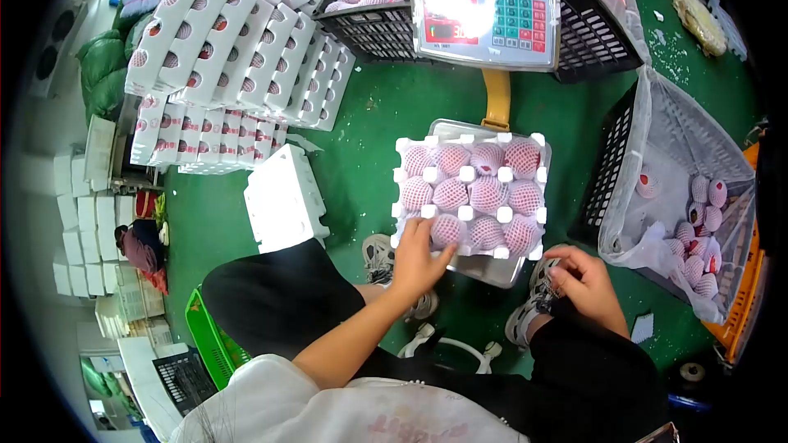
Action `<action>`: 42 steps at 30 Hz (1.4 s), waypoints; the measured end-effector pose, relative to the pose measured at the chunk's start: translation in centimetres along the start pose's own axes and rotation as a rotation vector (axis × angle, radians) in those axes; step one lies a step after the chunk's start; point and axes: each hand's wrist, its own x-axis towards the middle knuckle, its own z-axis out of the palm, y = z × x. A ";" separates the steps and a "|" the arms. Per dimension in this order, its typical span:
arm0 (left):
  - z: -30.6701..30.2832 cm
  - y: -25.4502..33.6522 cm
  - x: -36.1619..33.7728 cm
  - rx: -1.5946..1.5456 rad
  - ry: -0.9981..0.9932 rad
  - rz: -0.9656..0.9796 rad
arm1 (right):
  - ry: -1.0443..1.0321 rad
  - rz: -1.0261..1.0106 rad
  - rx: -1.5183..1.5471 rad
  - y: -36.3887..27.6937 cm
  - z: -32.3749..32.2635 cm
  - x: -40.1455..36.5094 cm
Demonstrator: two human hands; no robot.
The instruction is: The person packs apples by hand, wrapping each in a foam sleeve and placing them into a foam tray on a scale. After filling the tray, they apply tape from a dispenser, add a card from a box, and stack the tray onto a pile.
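Note:
A white foam tray (469, 172) rests on the metal platform of a scale (497, 271) and holds rows of reddish fruit in pink foam nets. My left hand (419, 267) is at the tray's near left corner. Its thumb and index finger are closed about the left side of a netted fruit (449, 231) in the near row, and the hand covers the corner cell. My right hand (587, 285) hangs over my knee, to the right of the tray. Its fingers are loosely curled and apart, with nothing seen in them.
The scale's display (486, 20) stands behind, before a black crate (369, 33) of netted fruit. At right, a lined crate (620, 172) holds more. Filled trays (222, 49) are stacked at left, near a white foam piece (283, 201). A person (144, 246) is far left.

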 end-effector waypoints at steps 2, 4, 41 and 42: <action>0.9 -0.8 0.6 0.108 -0.153 -0.067 | 0.076 0.001 0.015 0.2 -0.2 -0.4; 2.2 -1.8 0.6 0.175 -0.212 -0.045 | 0.237 -0.033 -0.023 2.3 -0.9 -1.5; -3.2 11.1 2.8 -0.505 -0.321 0.312 | 1.171 0.388 -0.711 31.0 7.3 -19.1; 1.1 10.6 3.5 -0.556 -0.405 0.342 | 1.273 0.253 -0.658 30.8 7.1 -19.2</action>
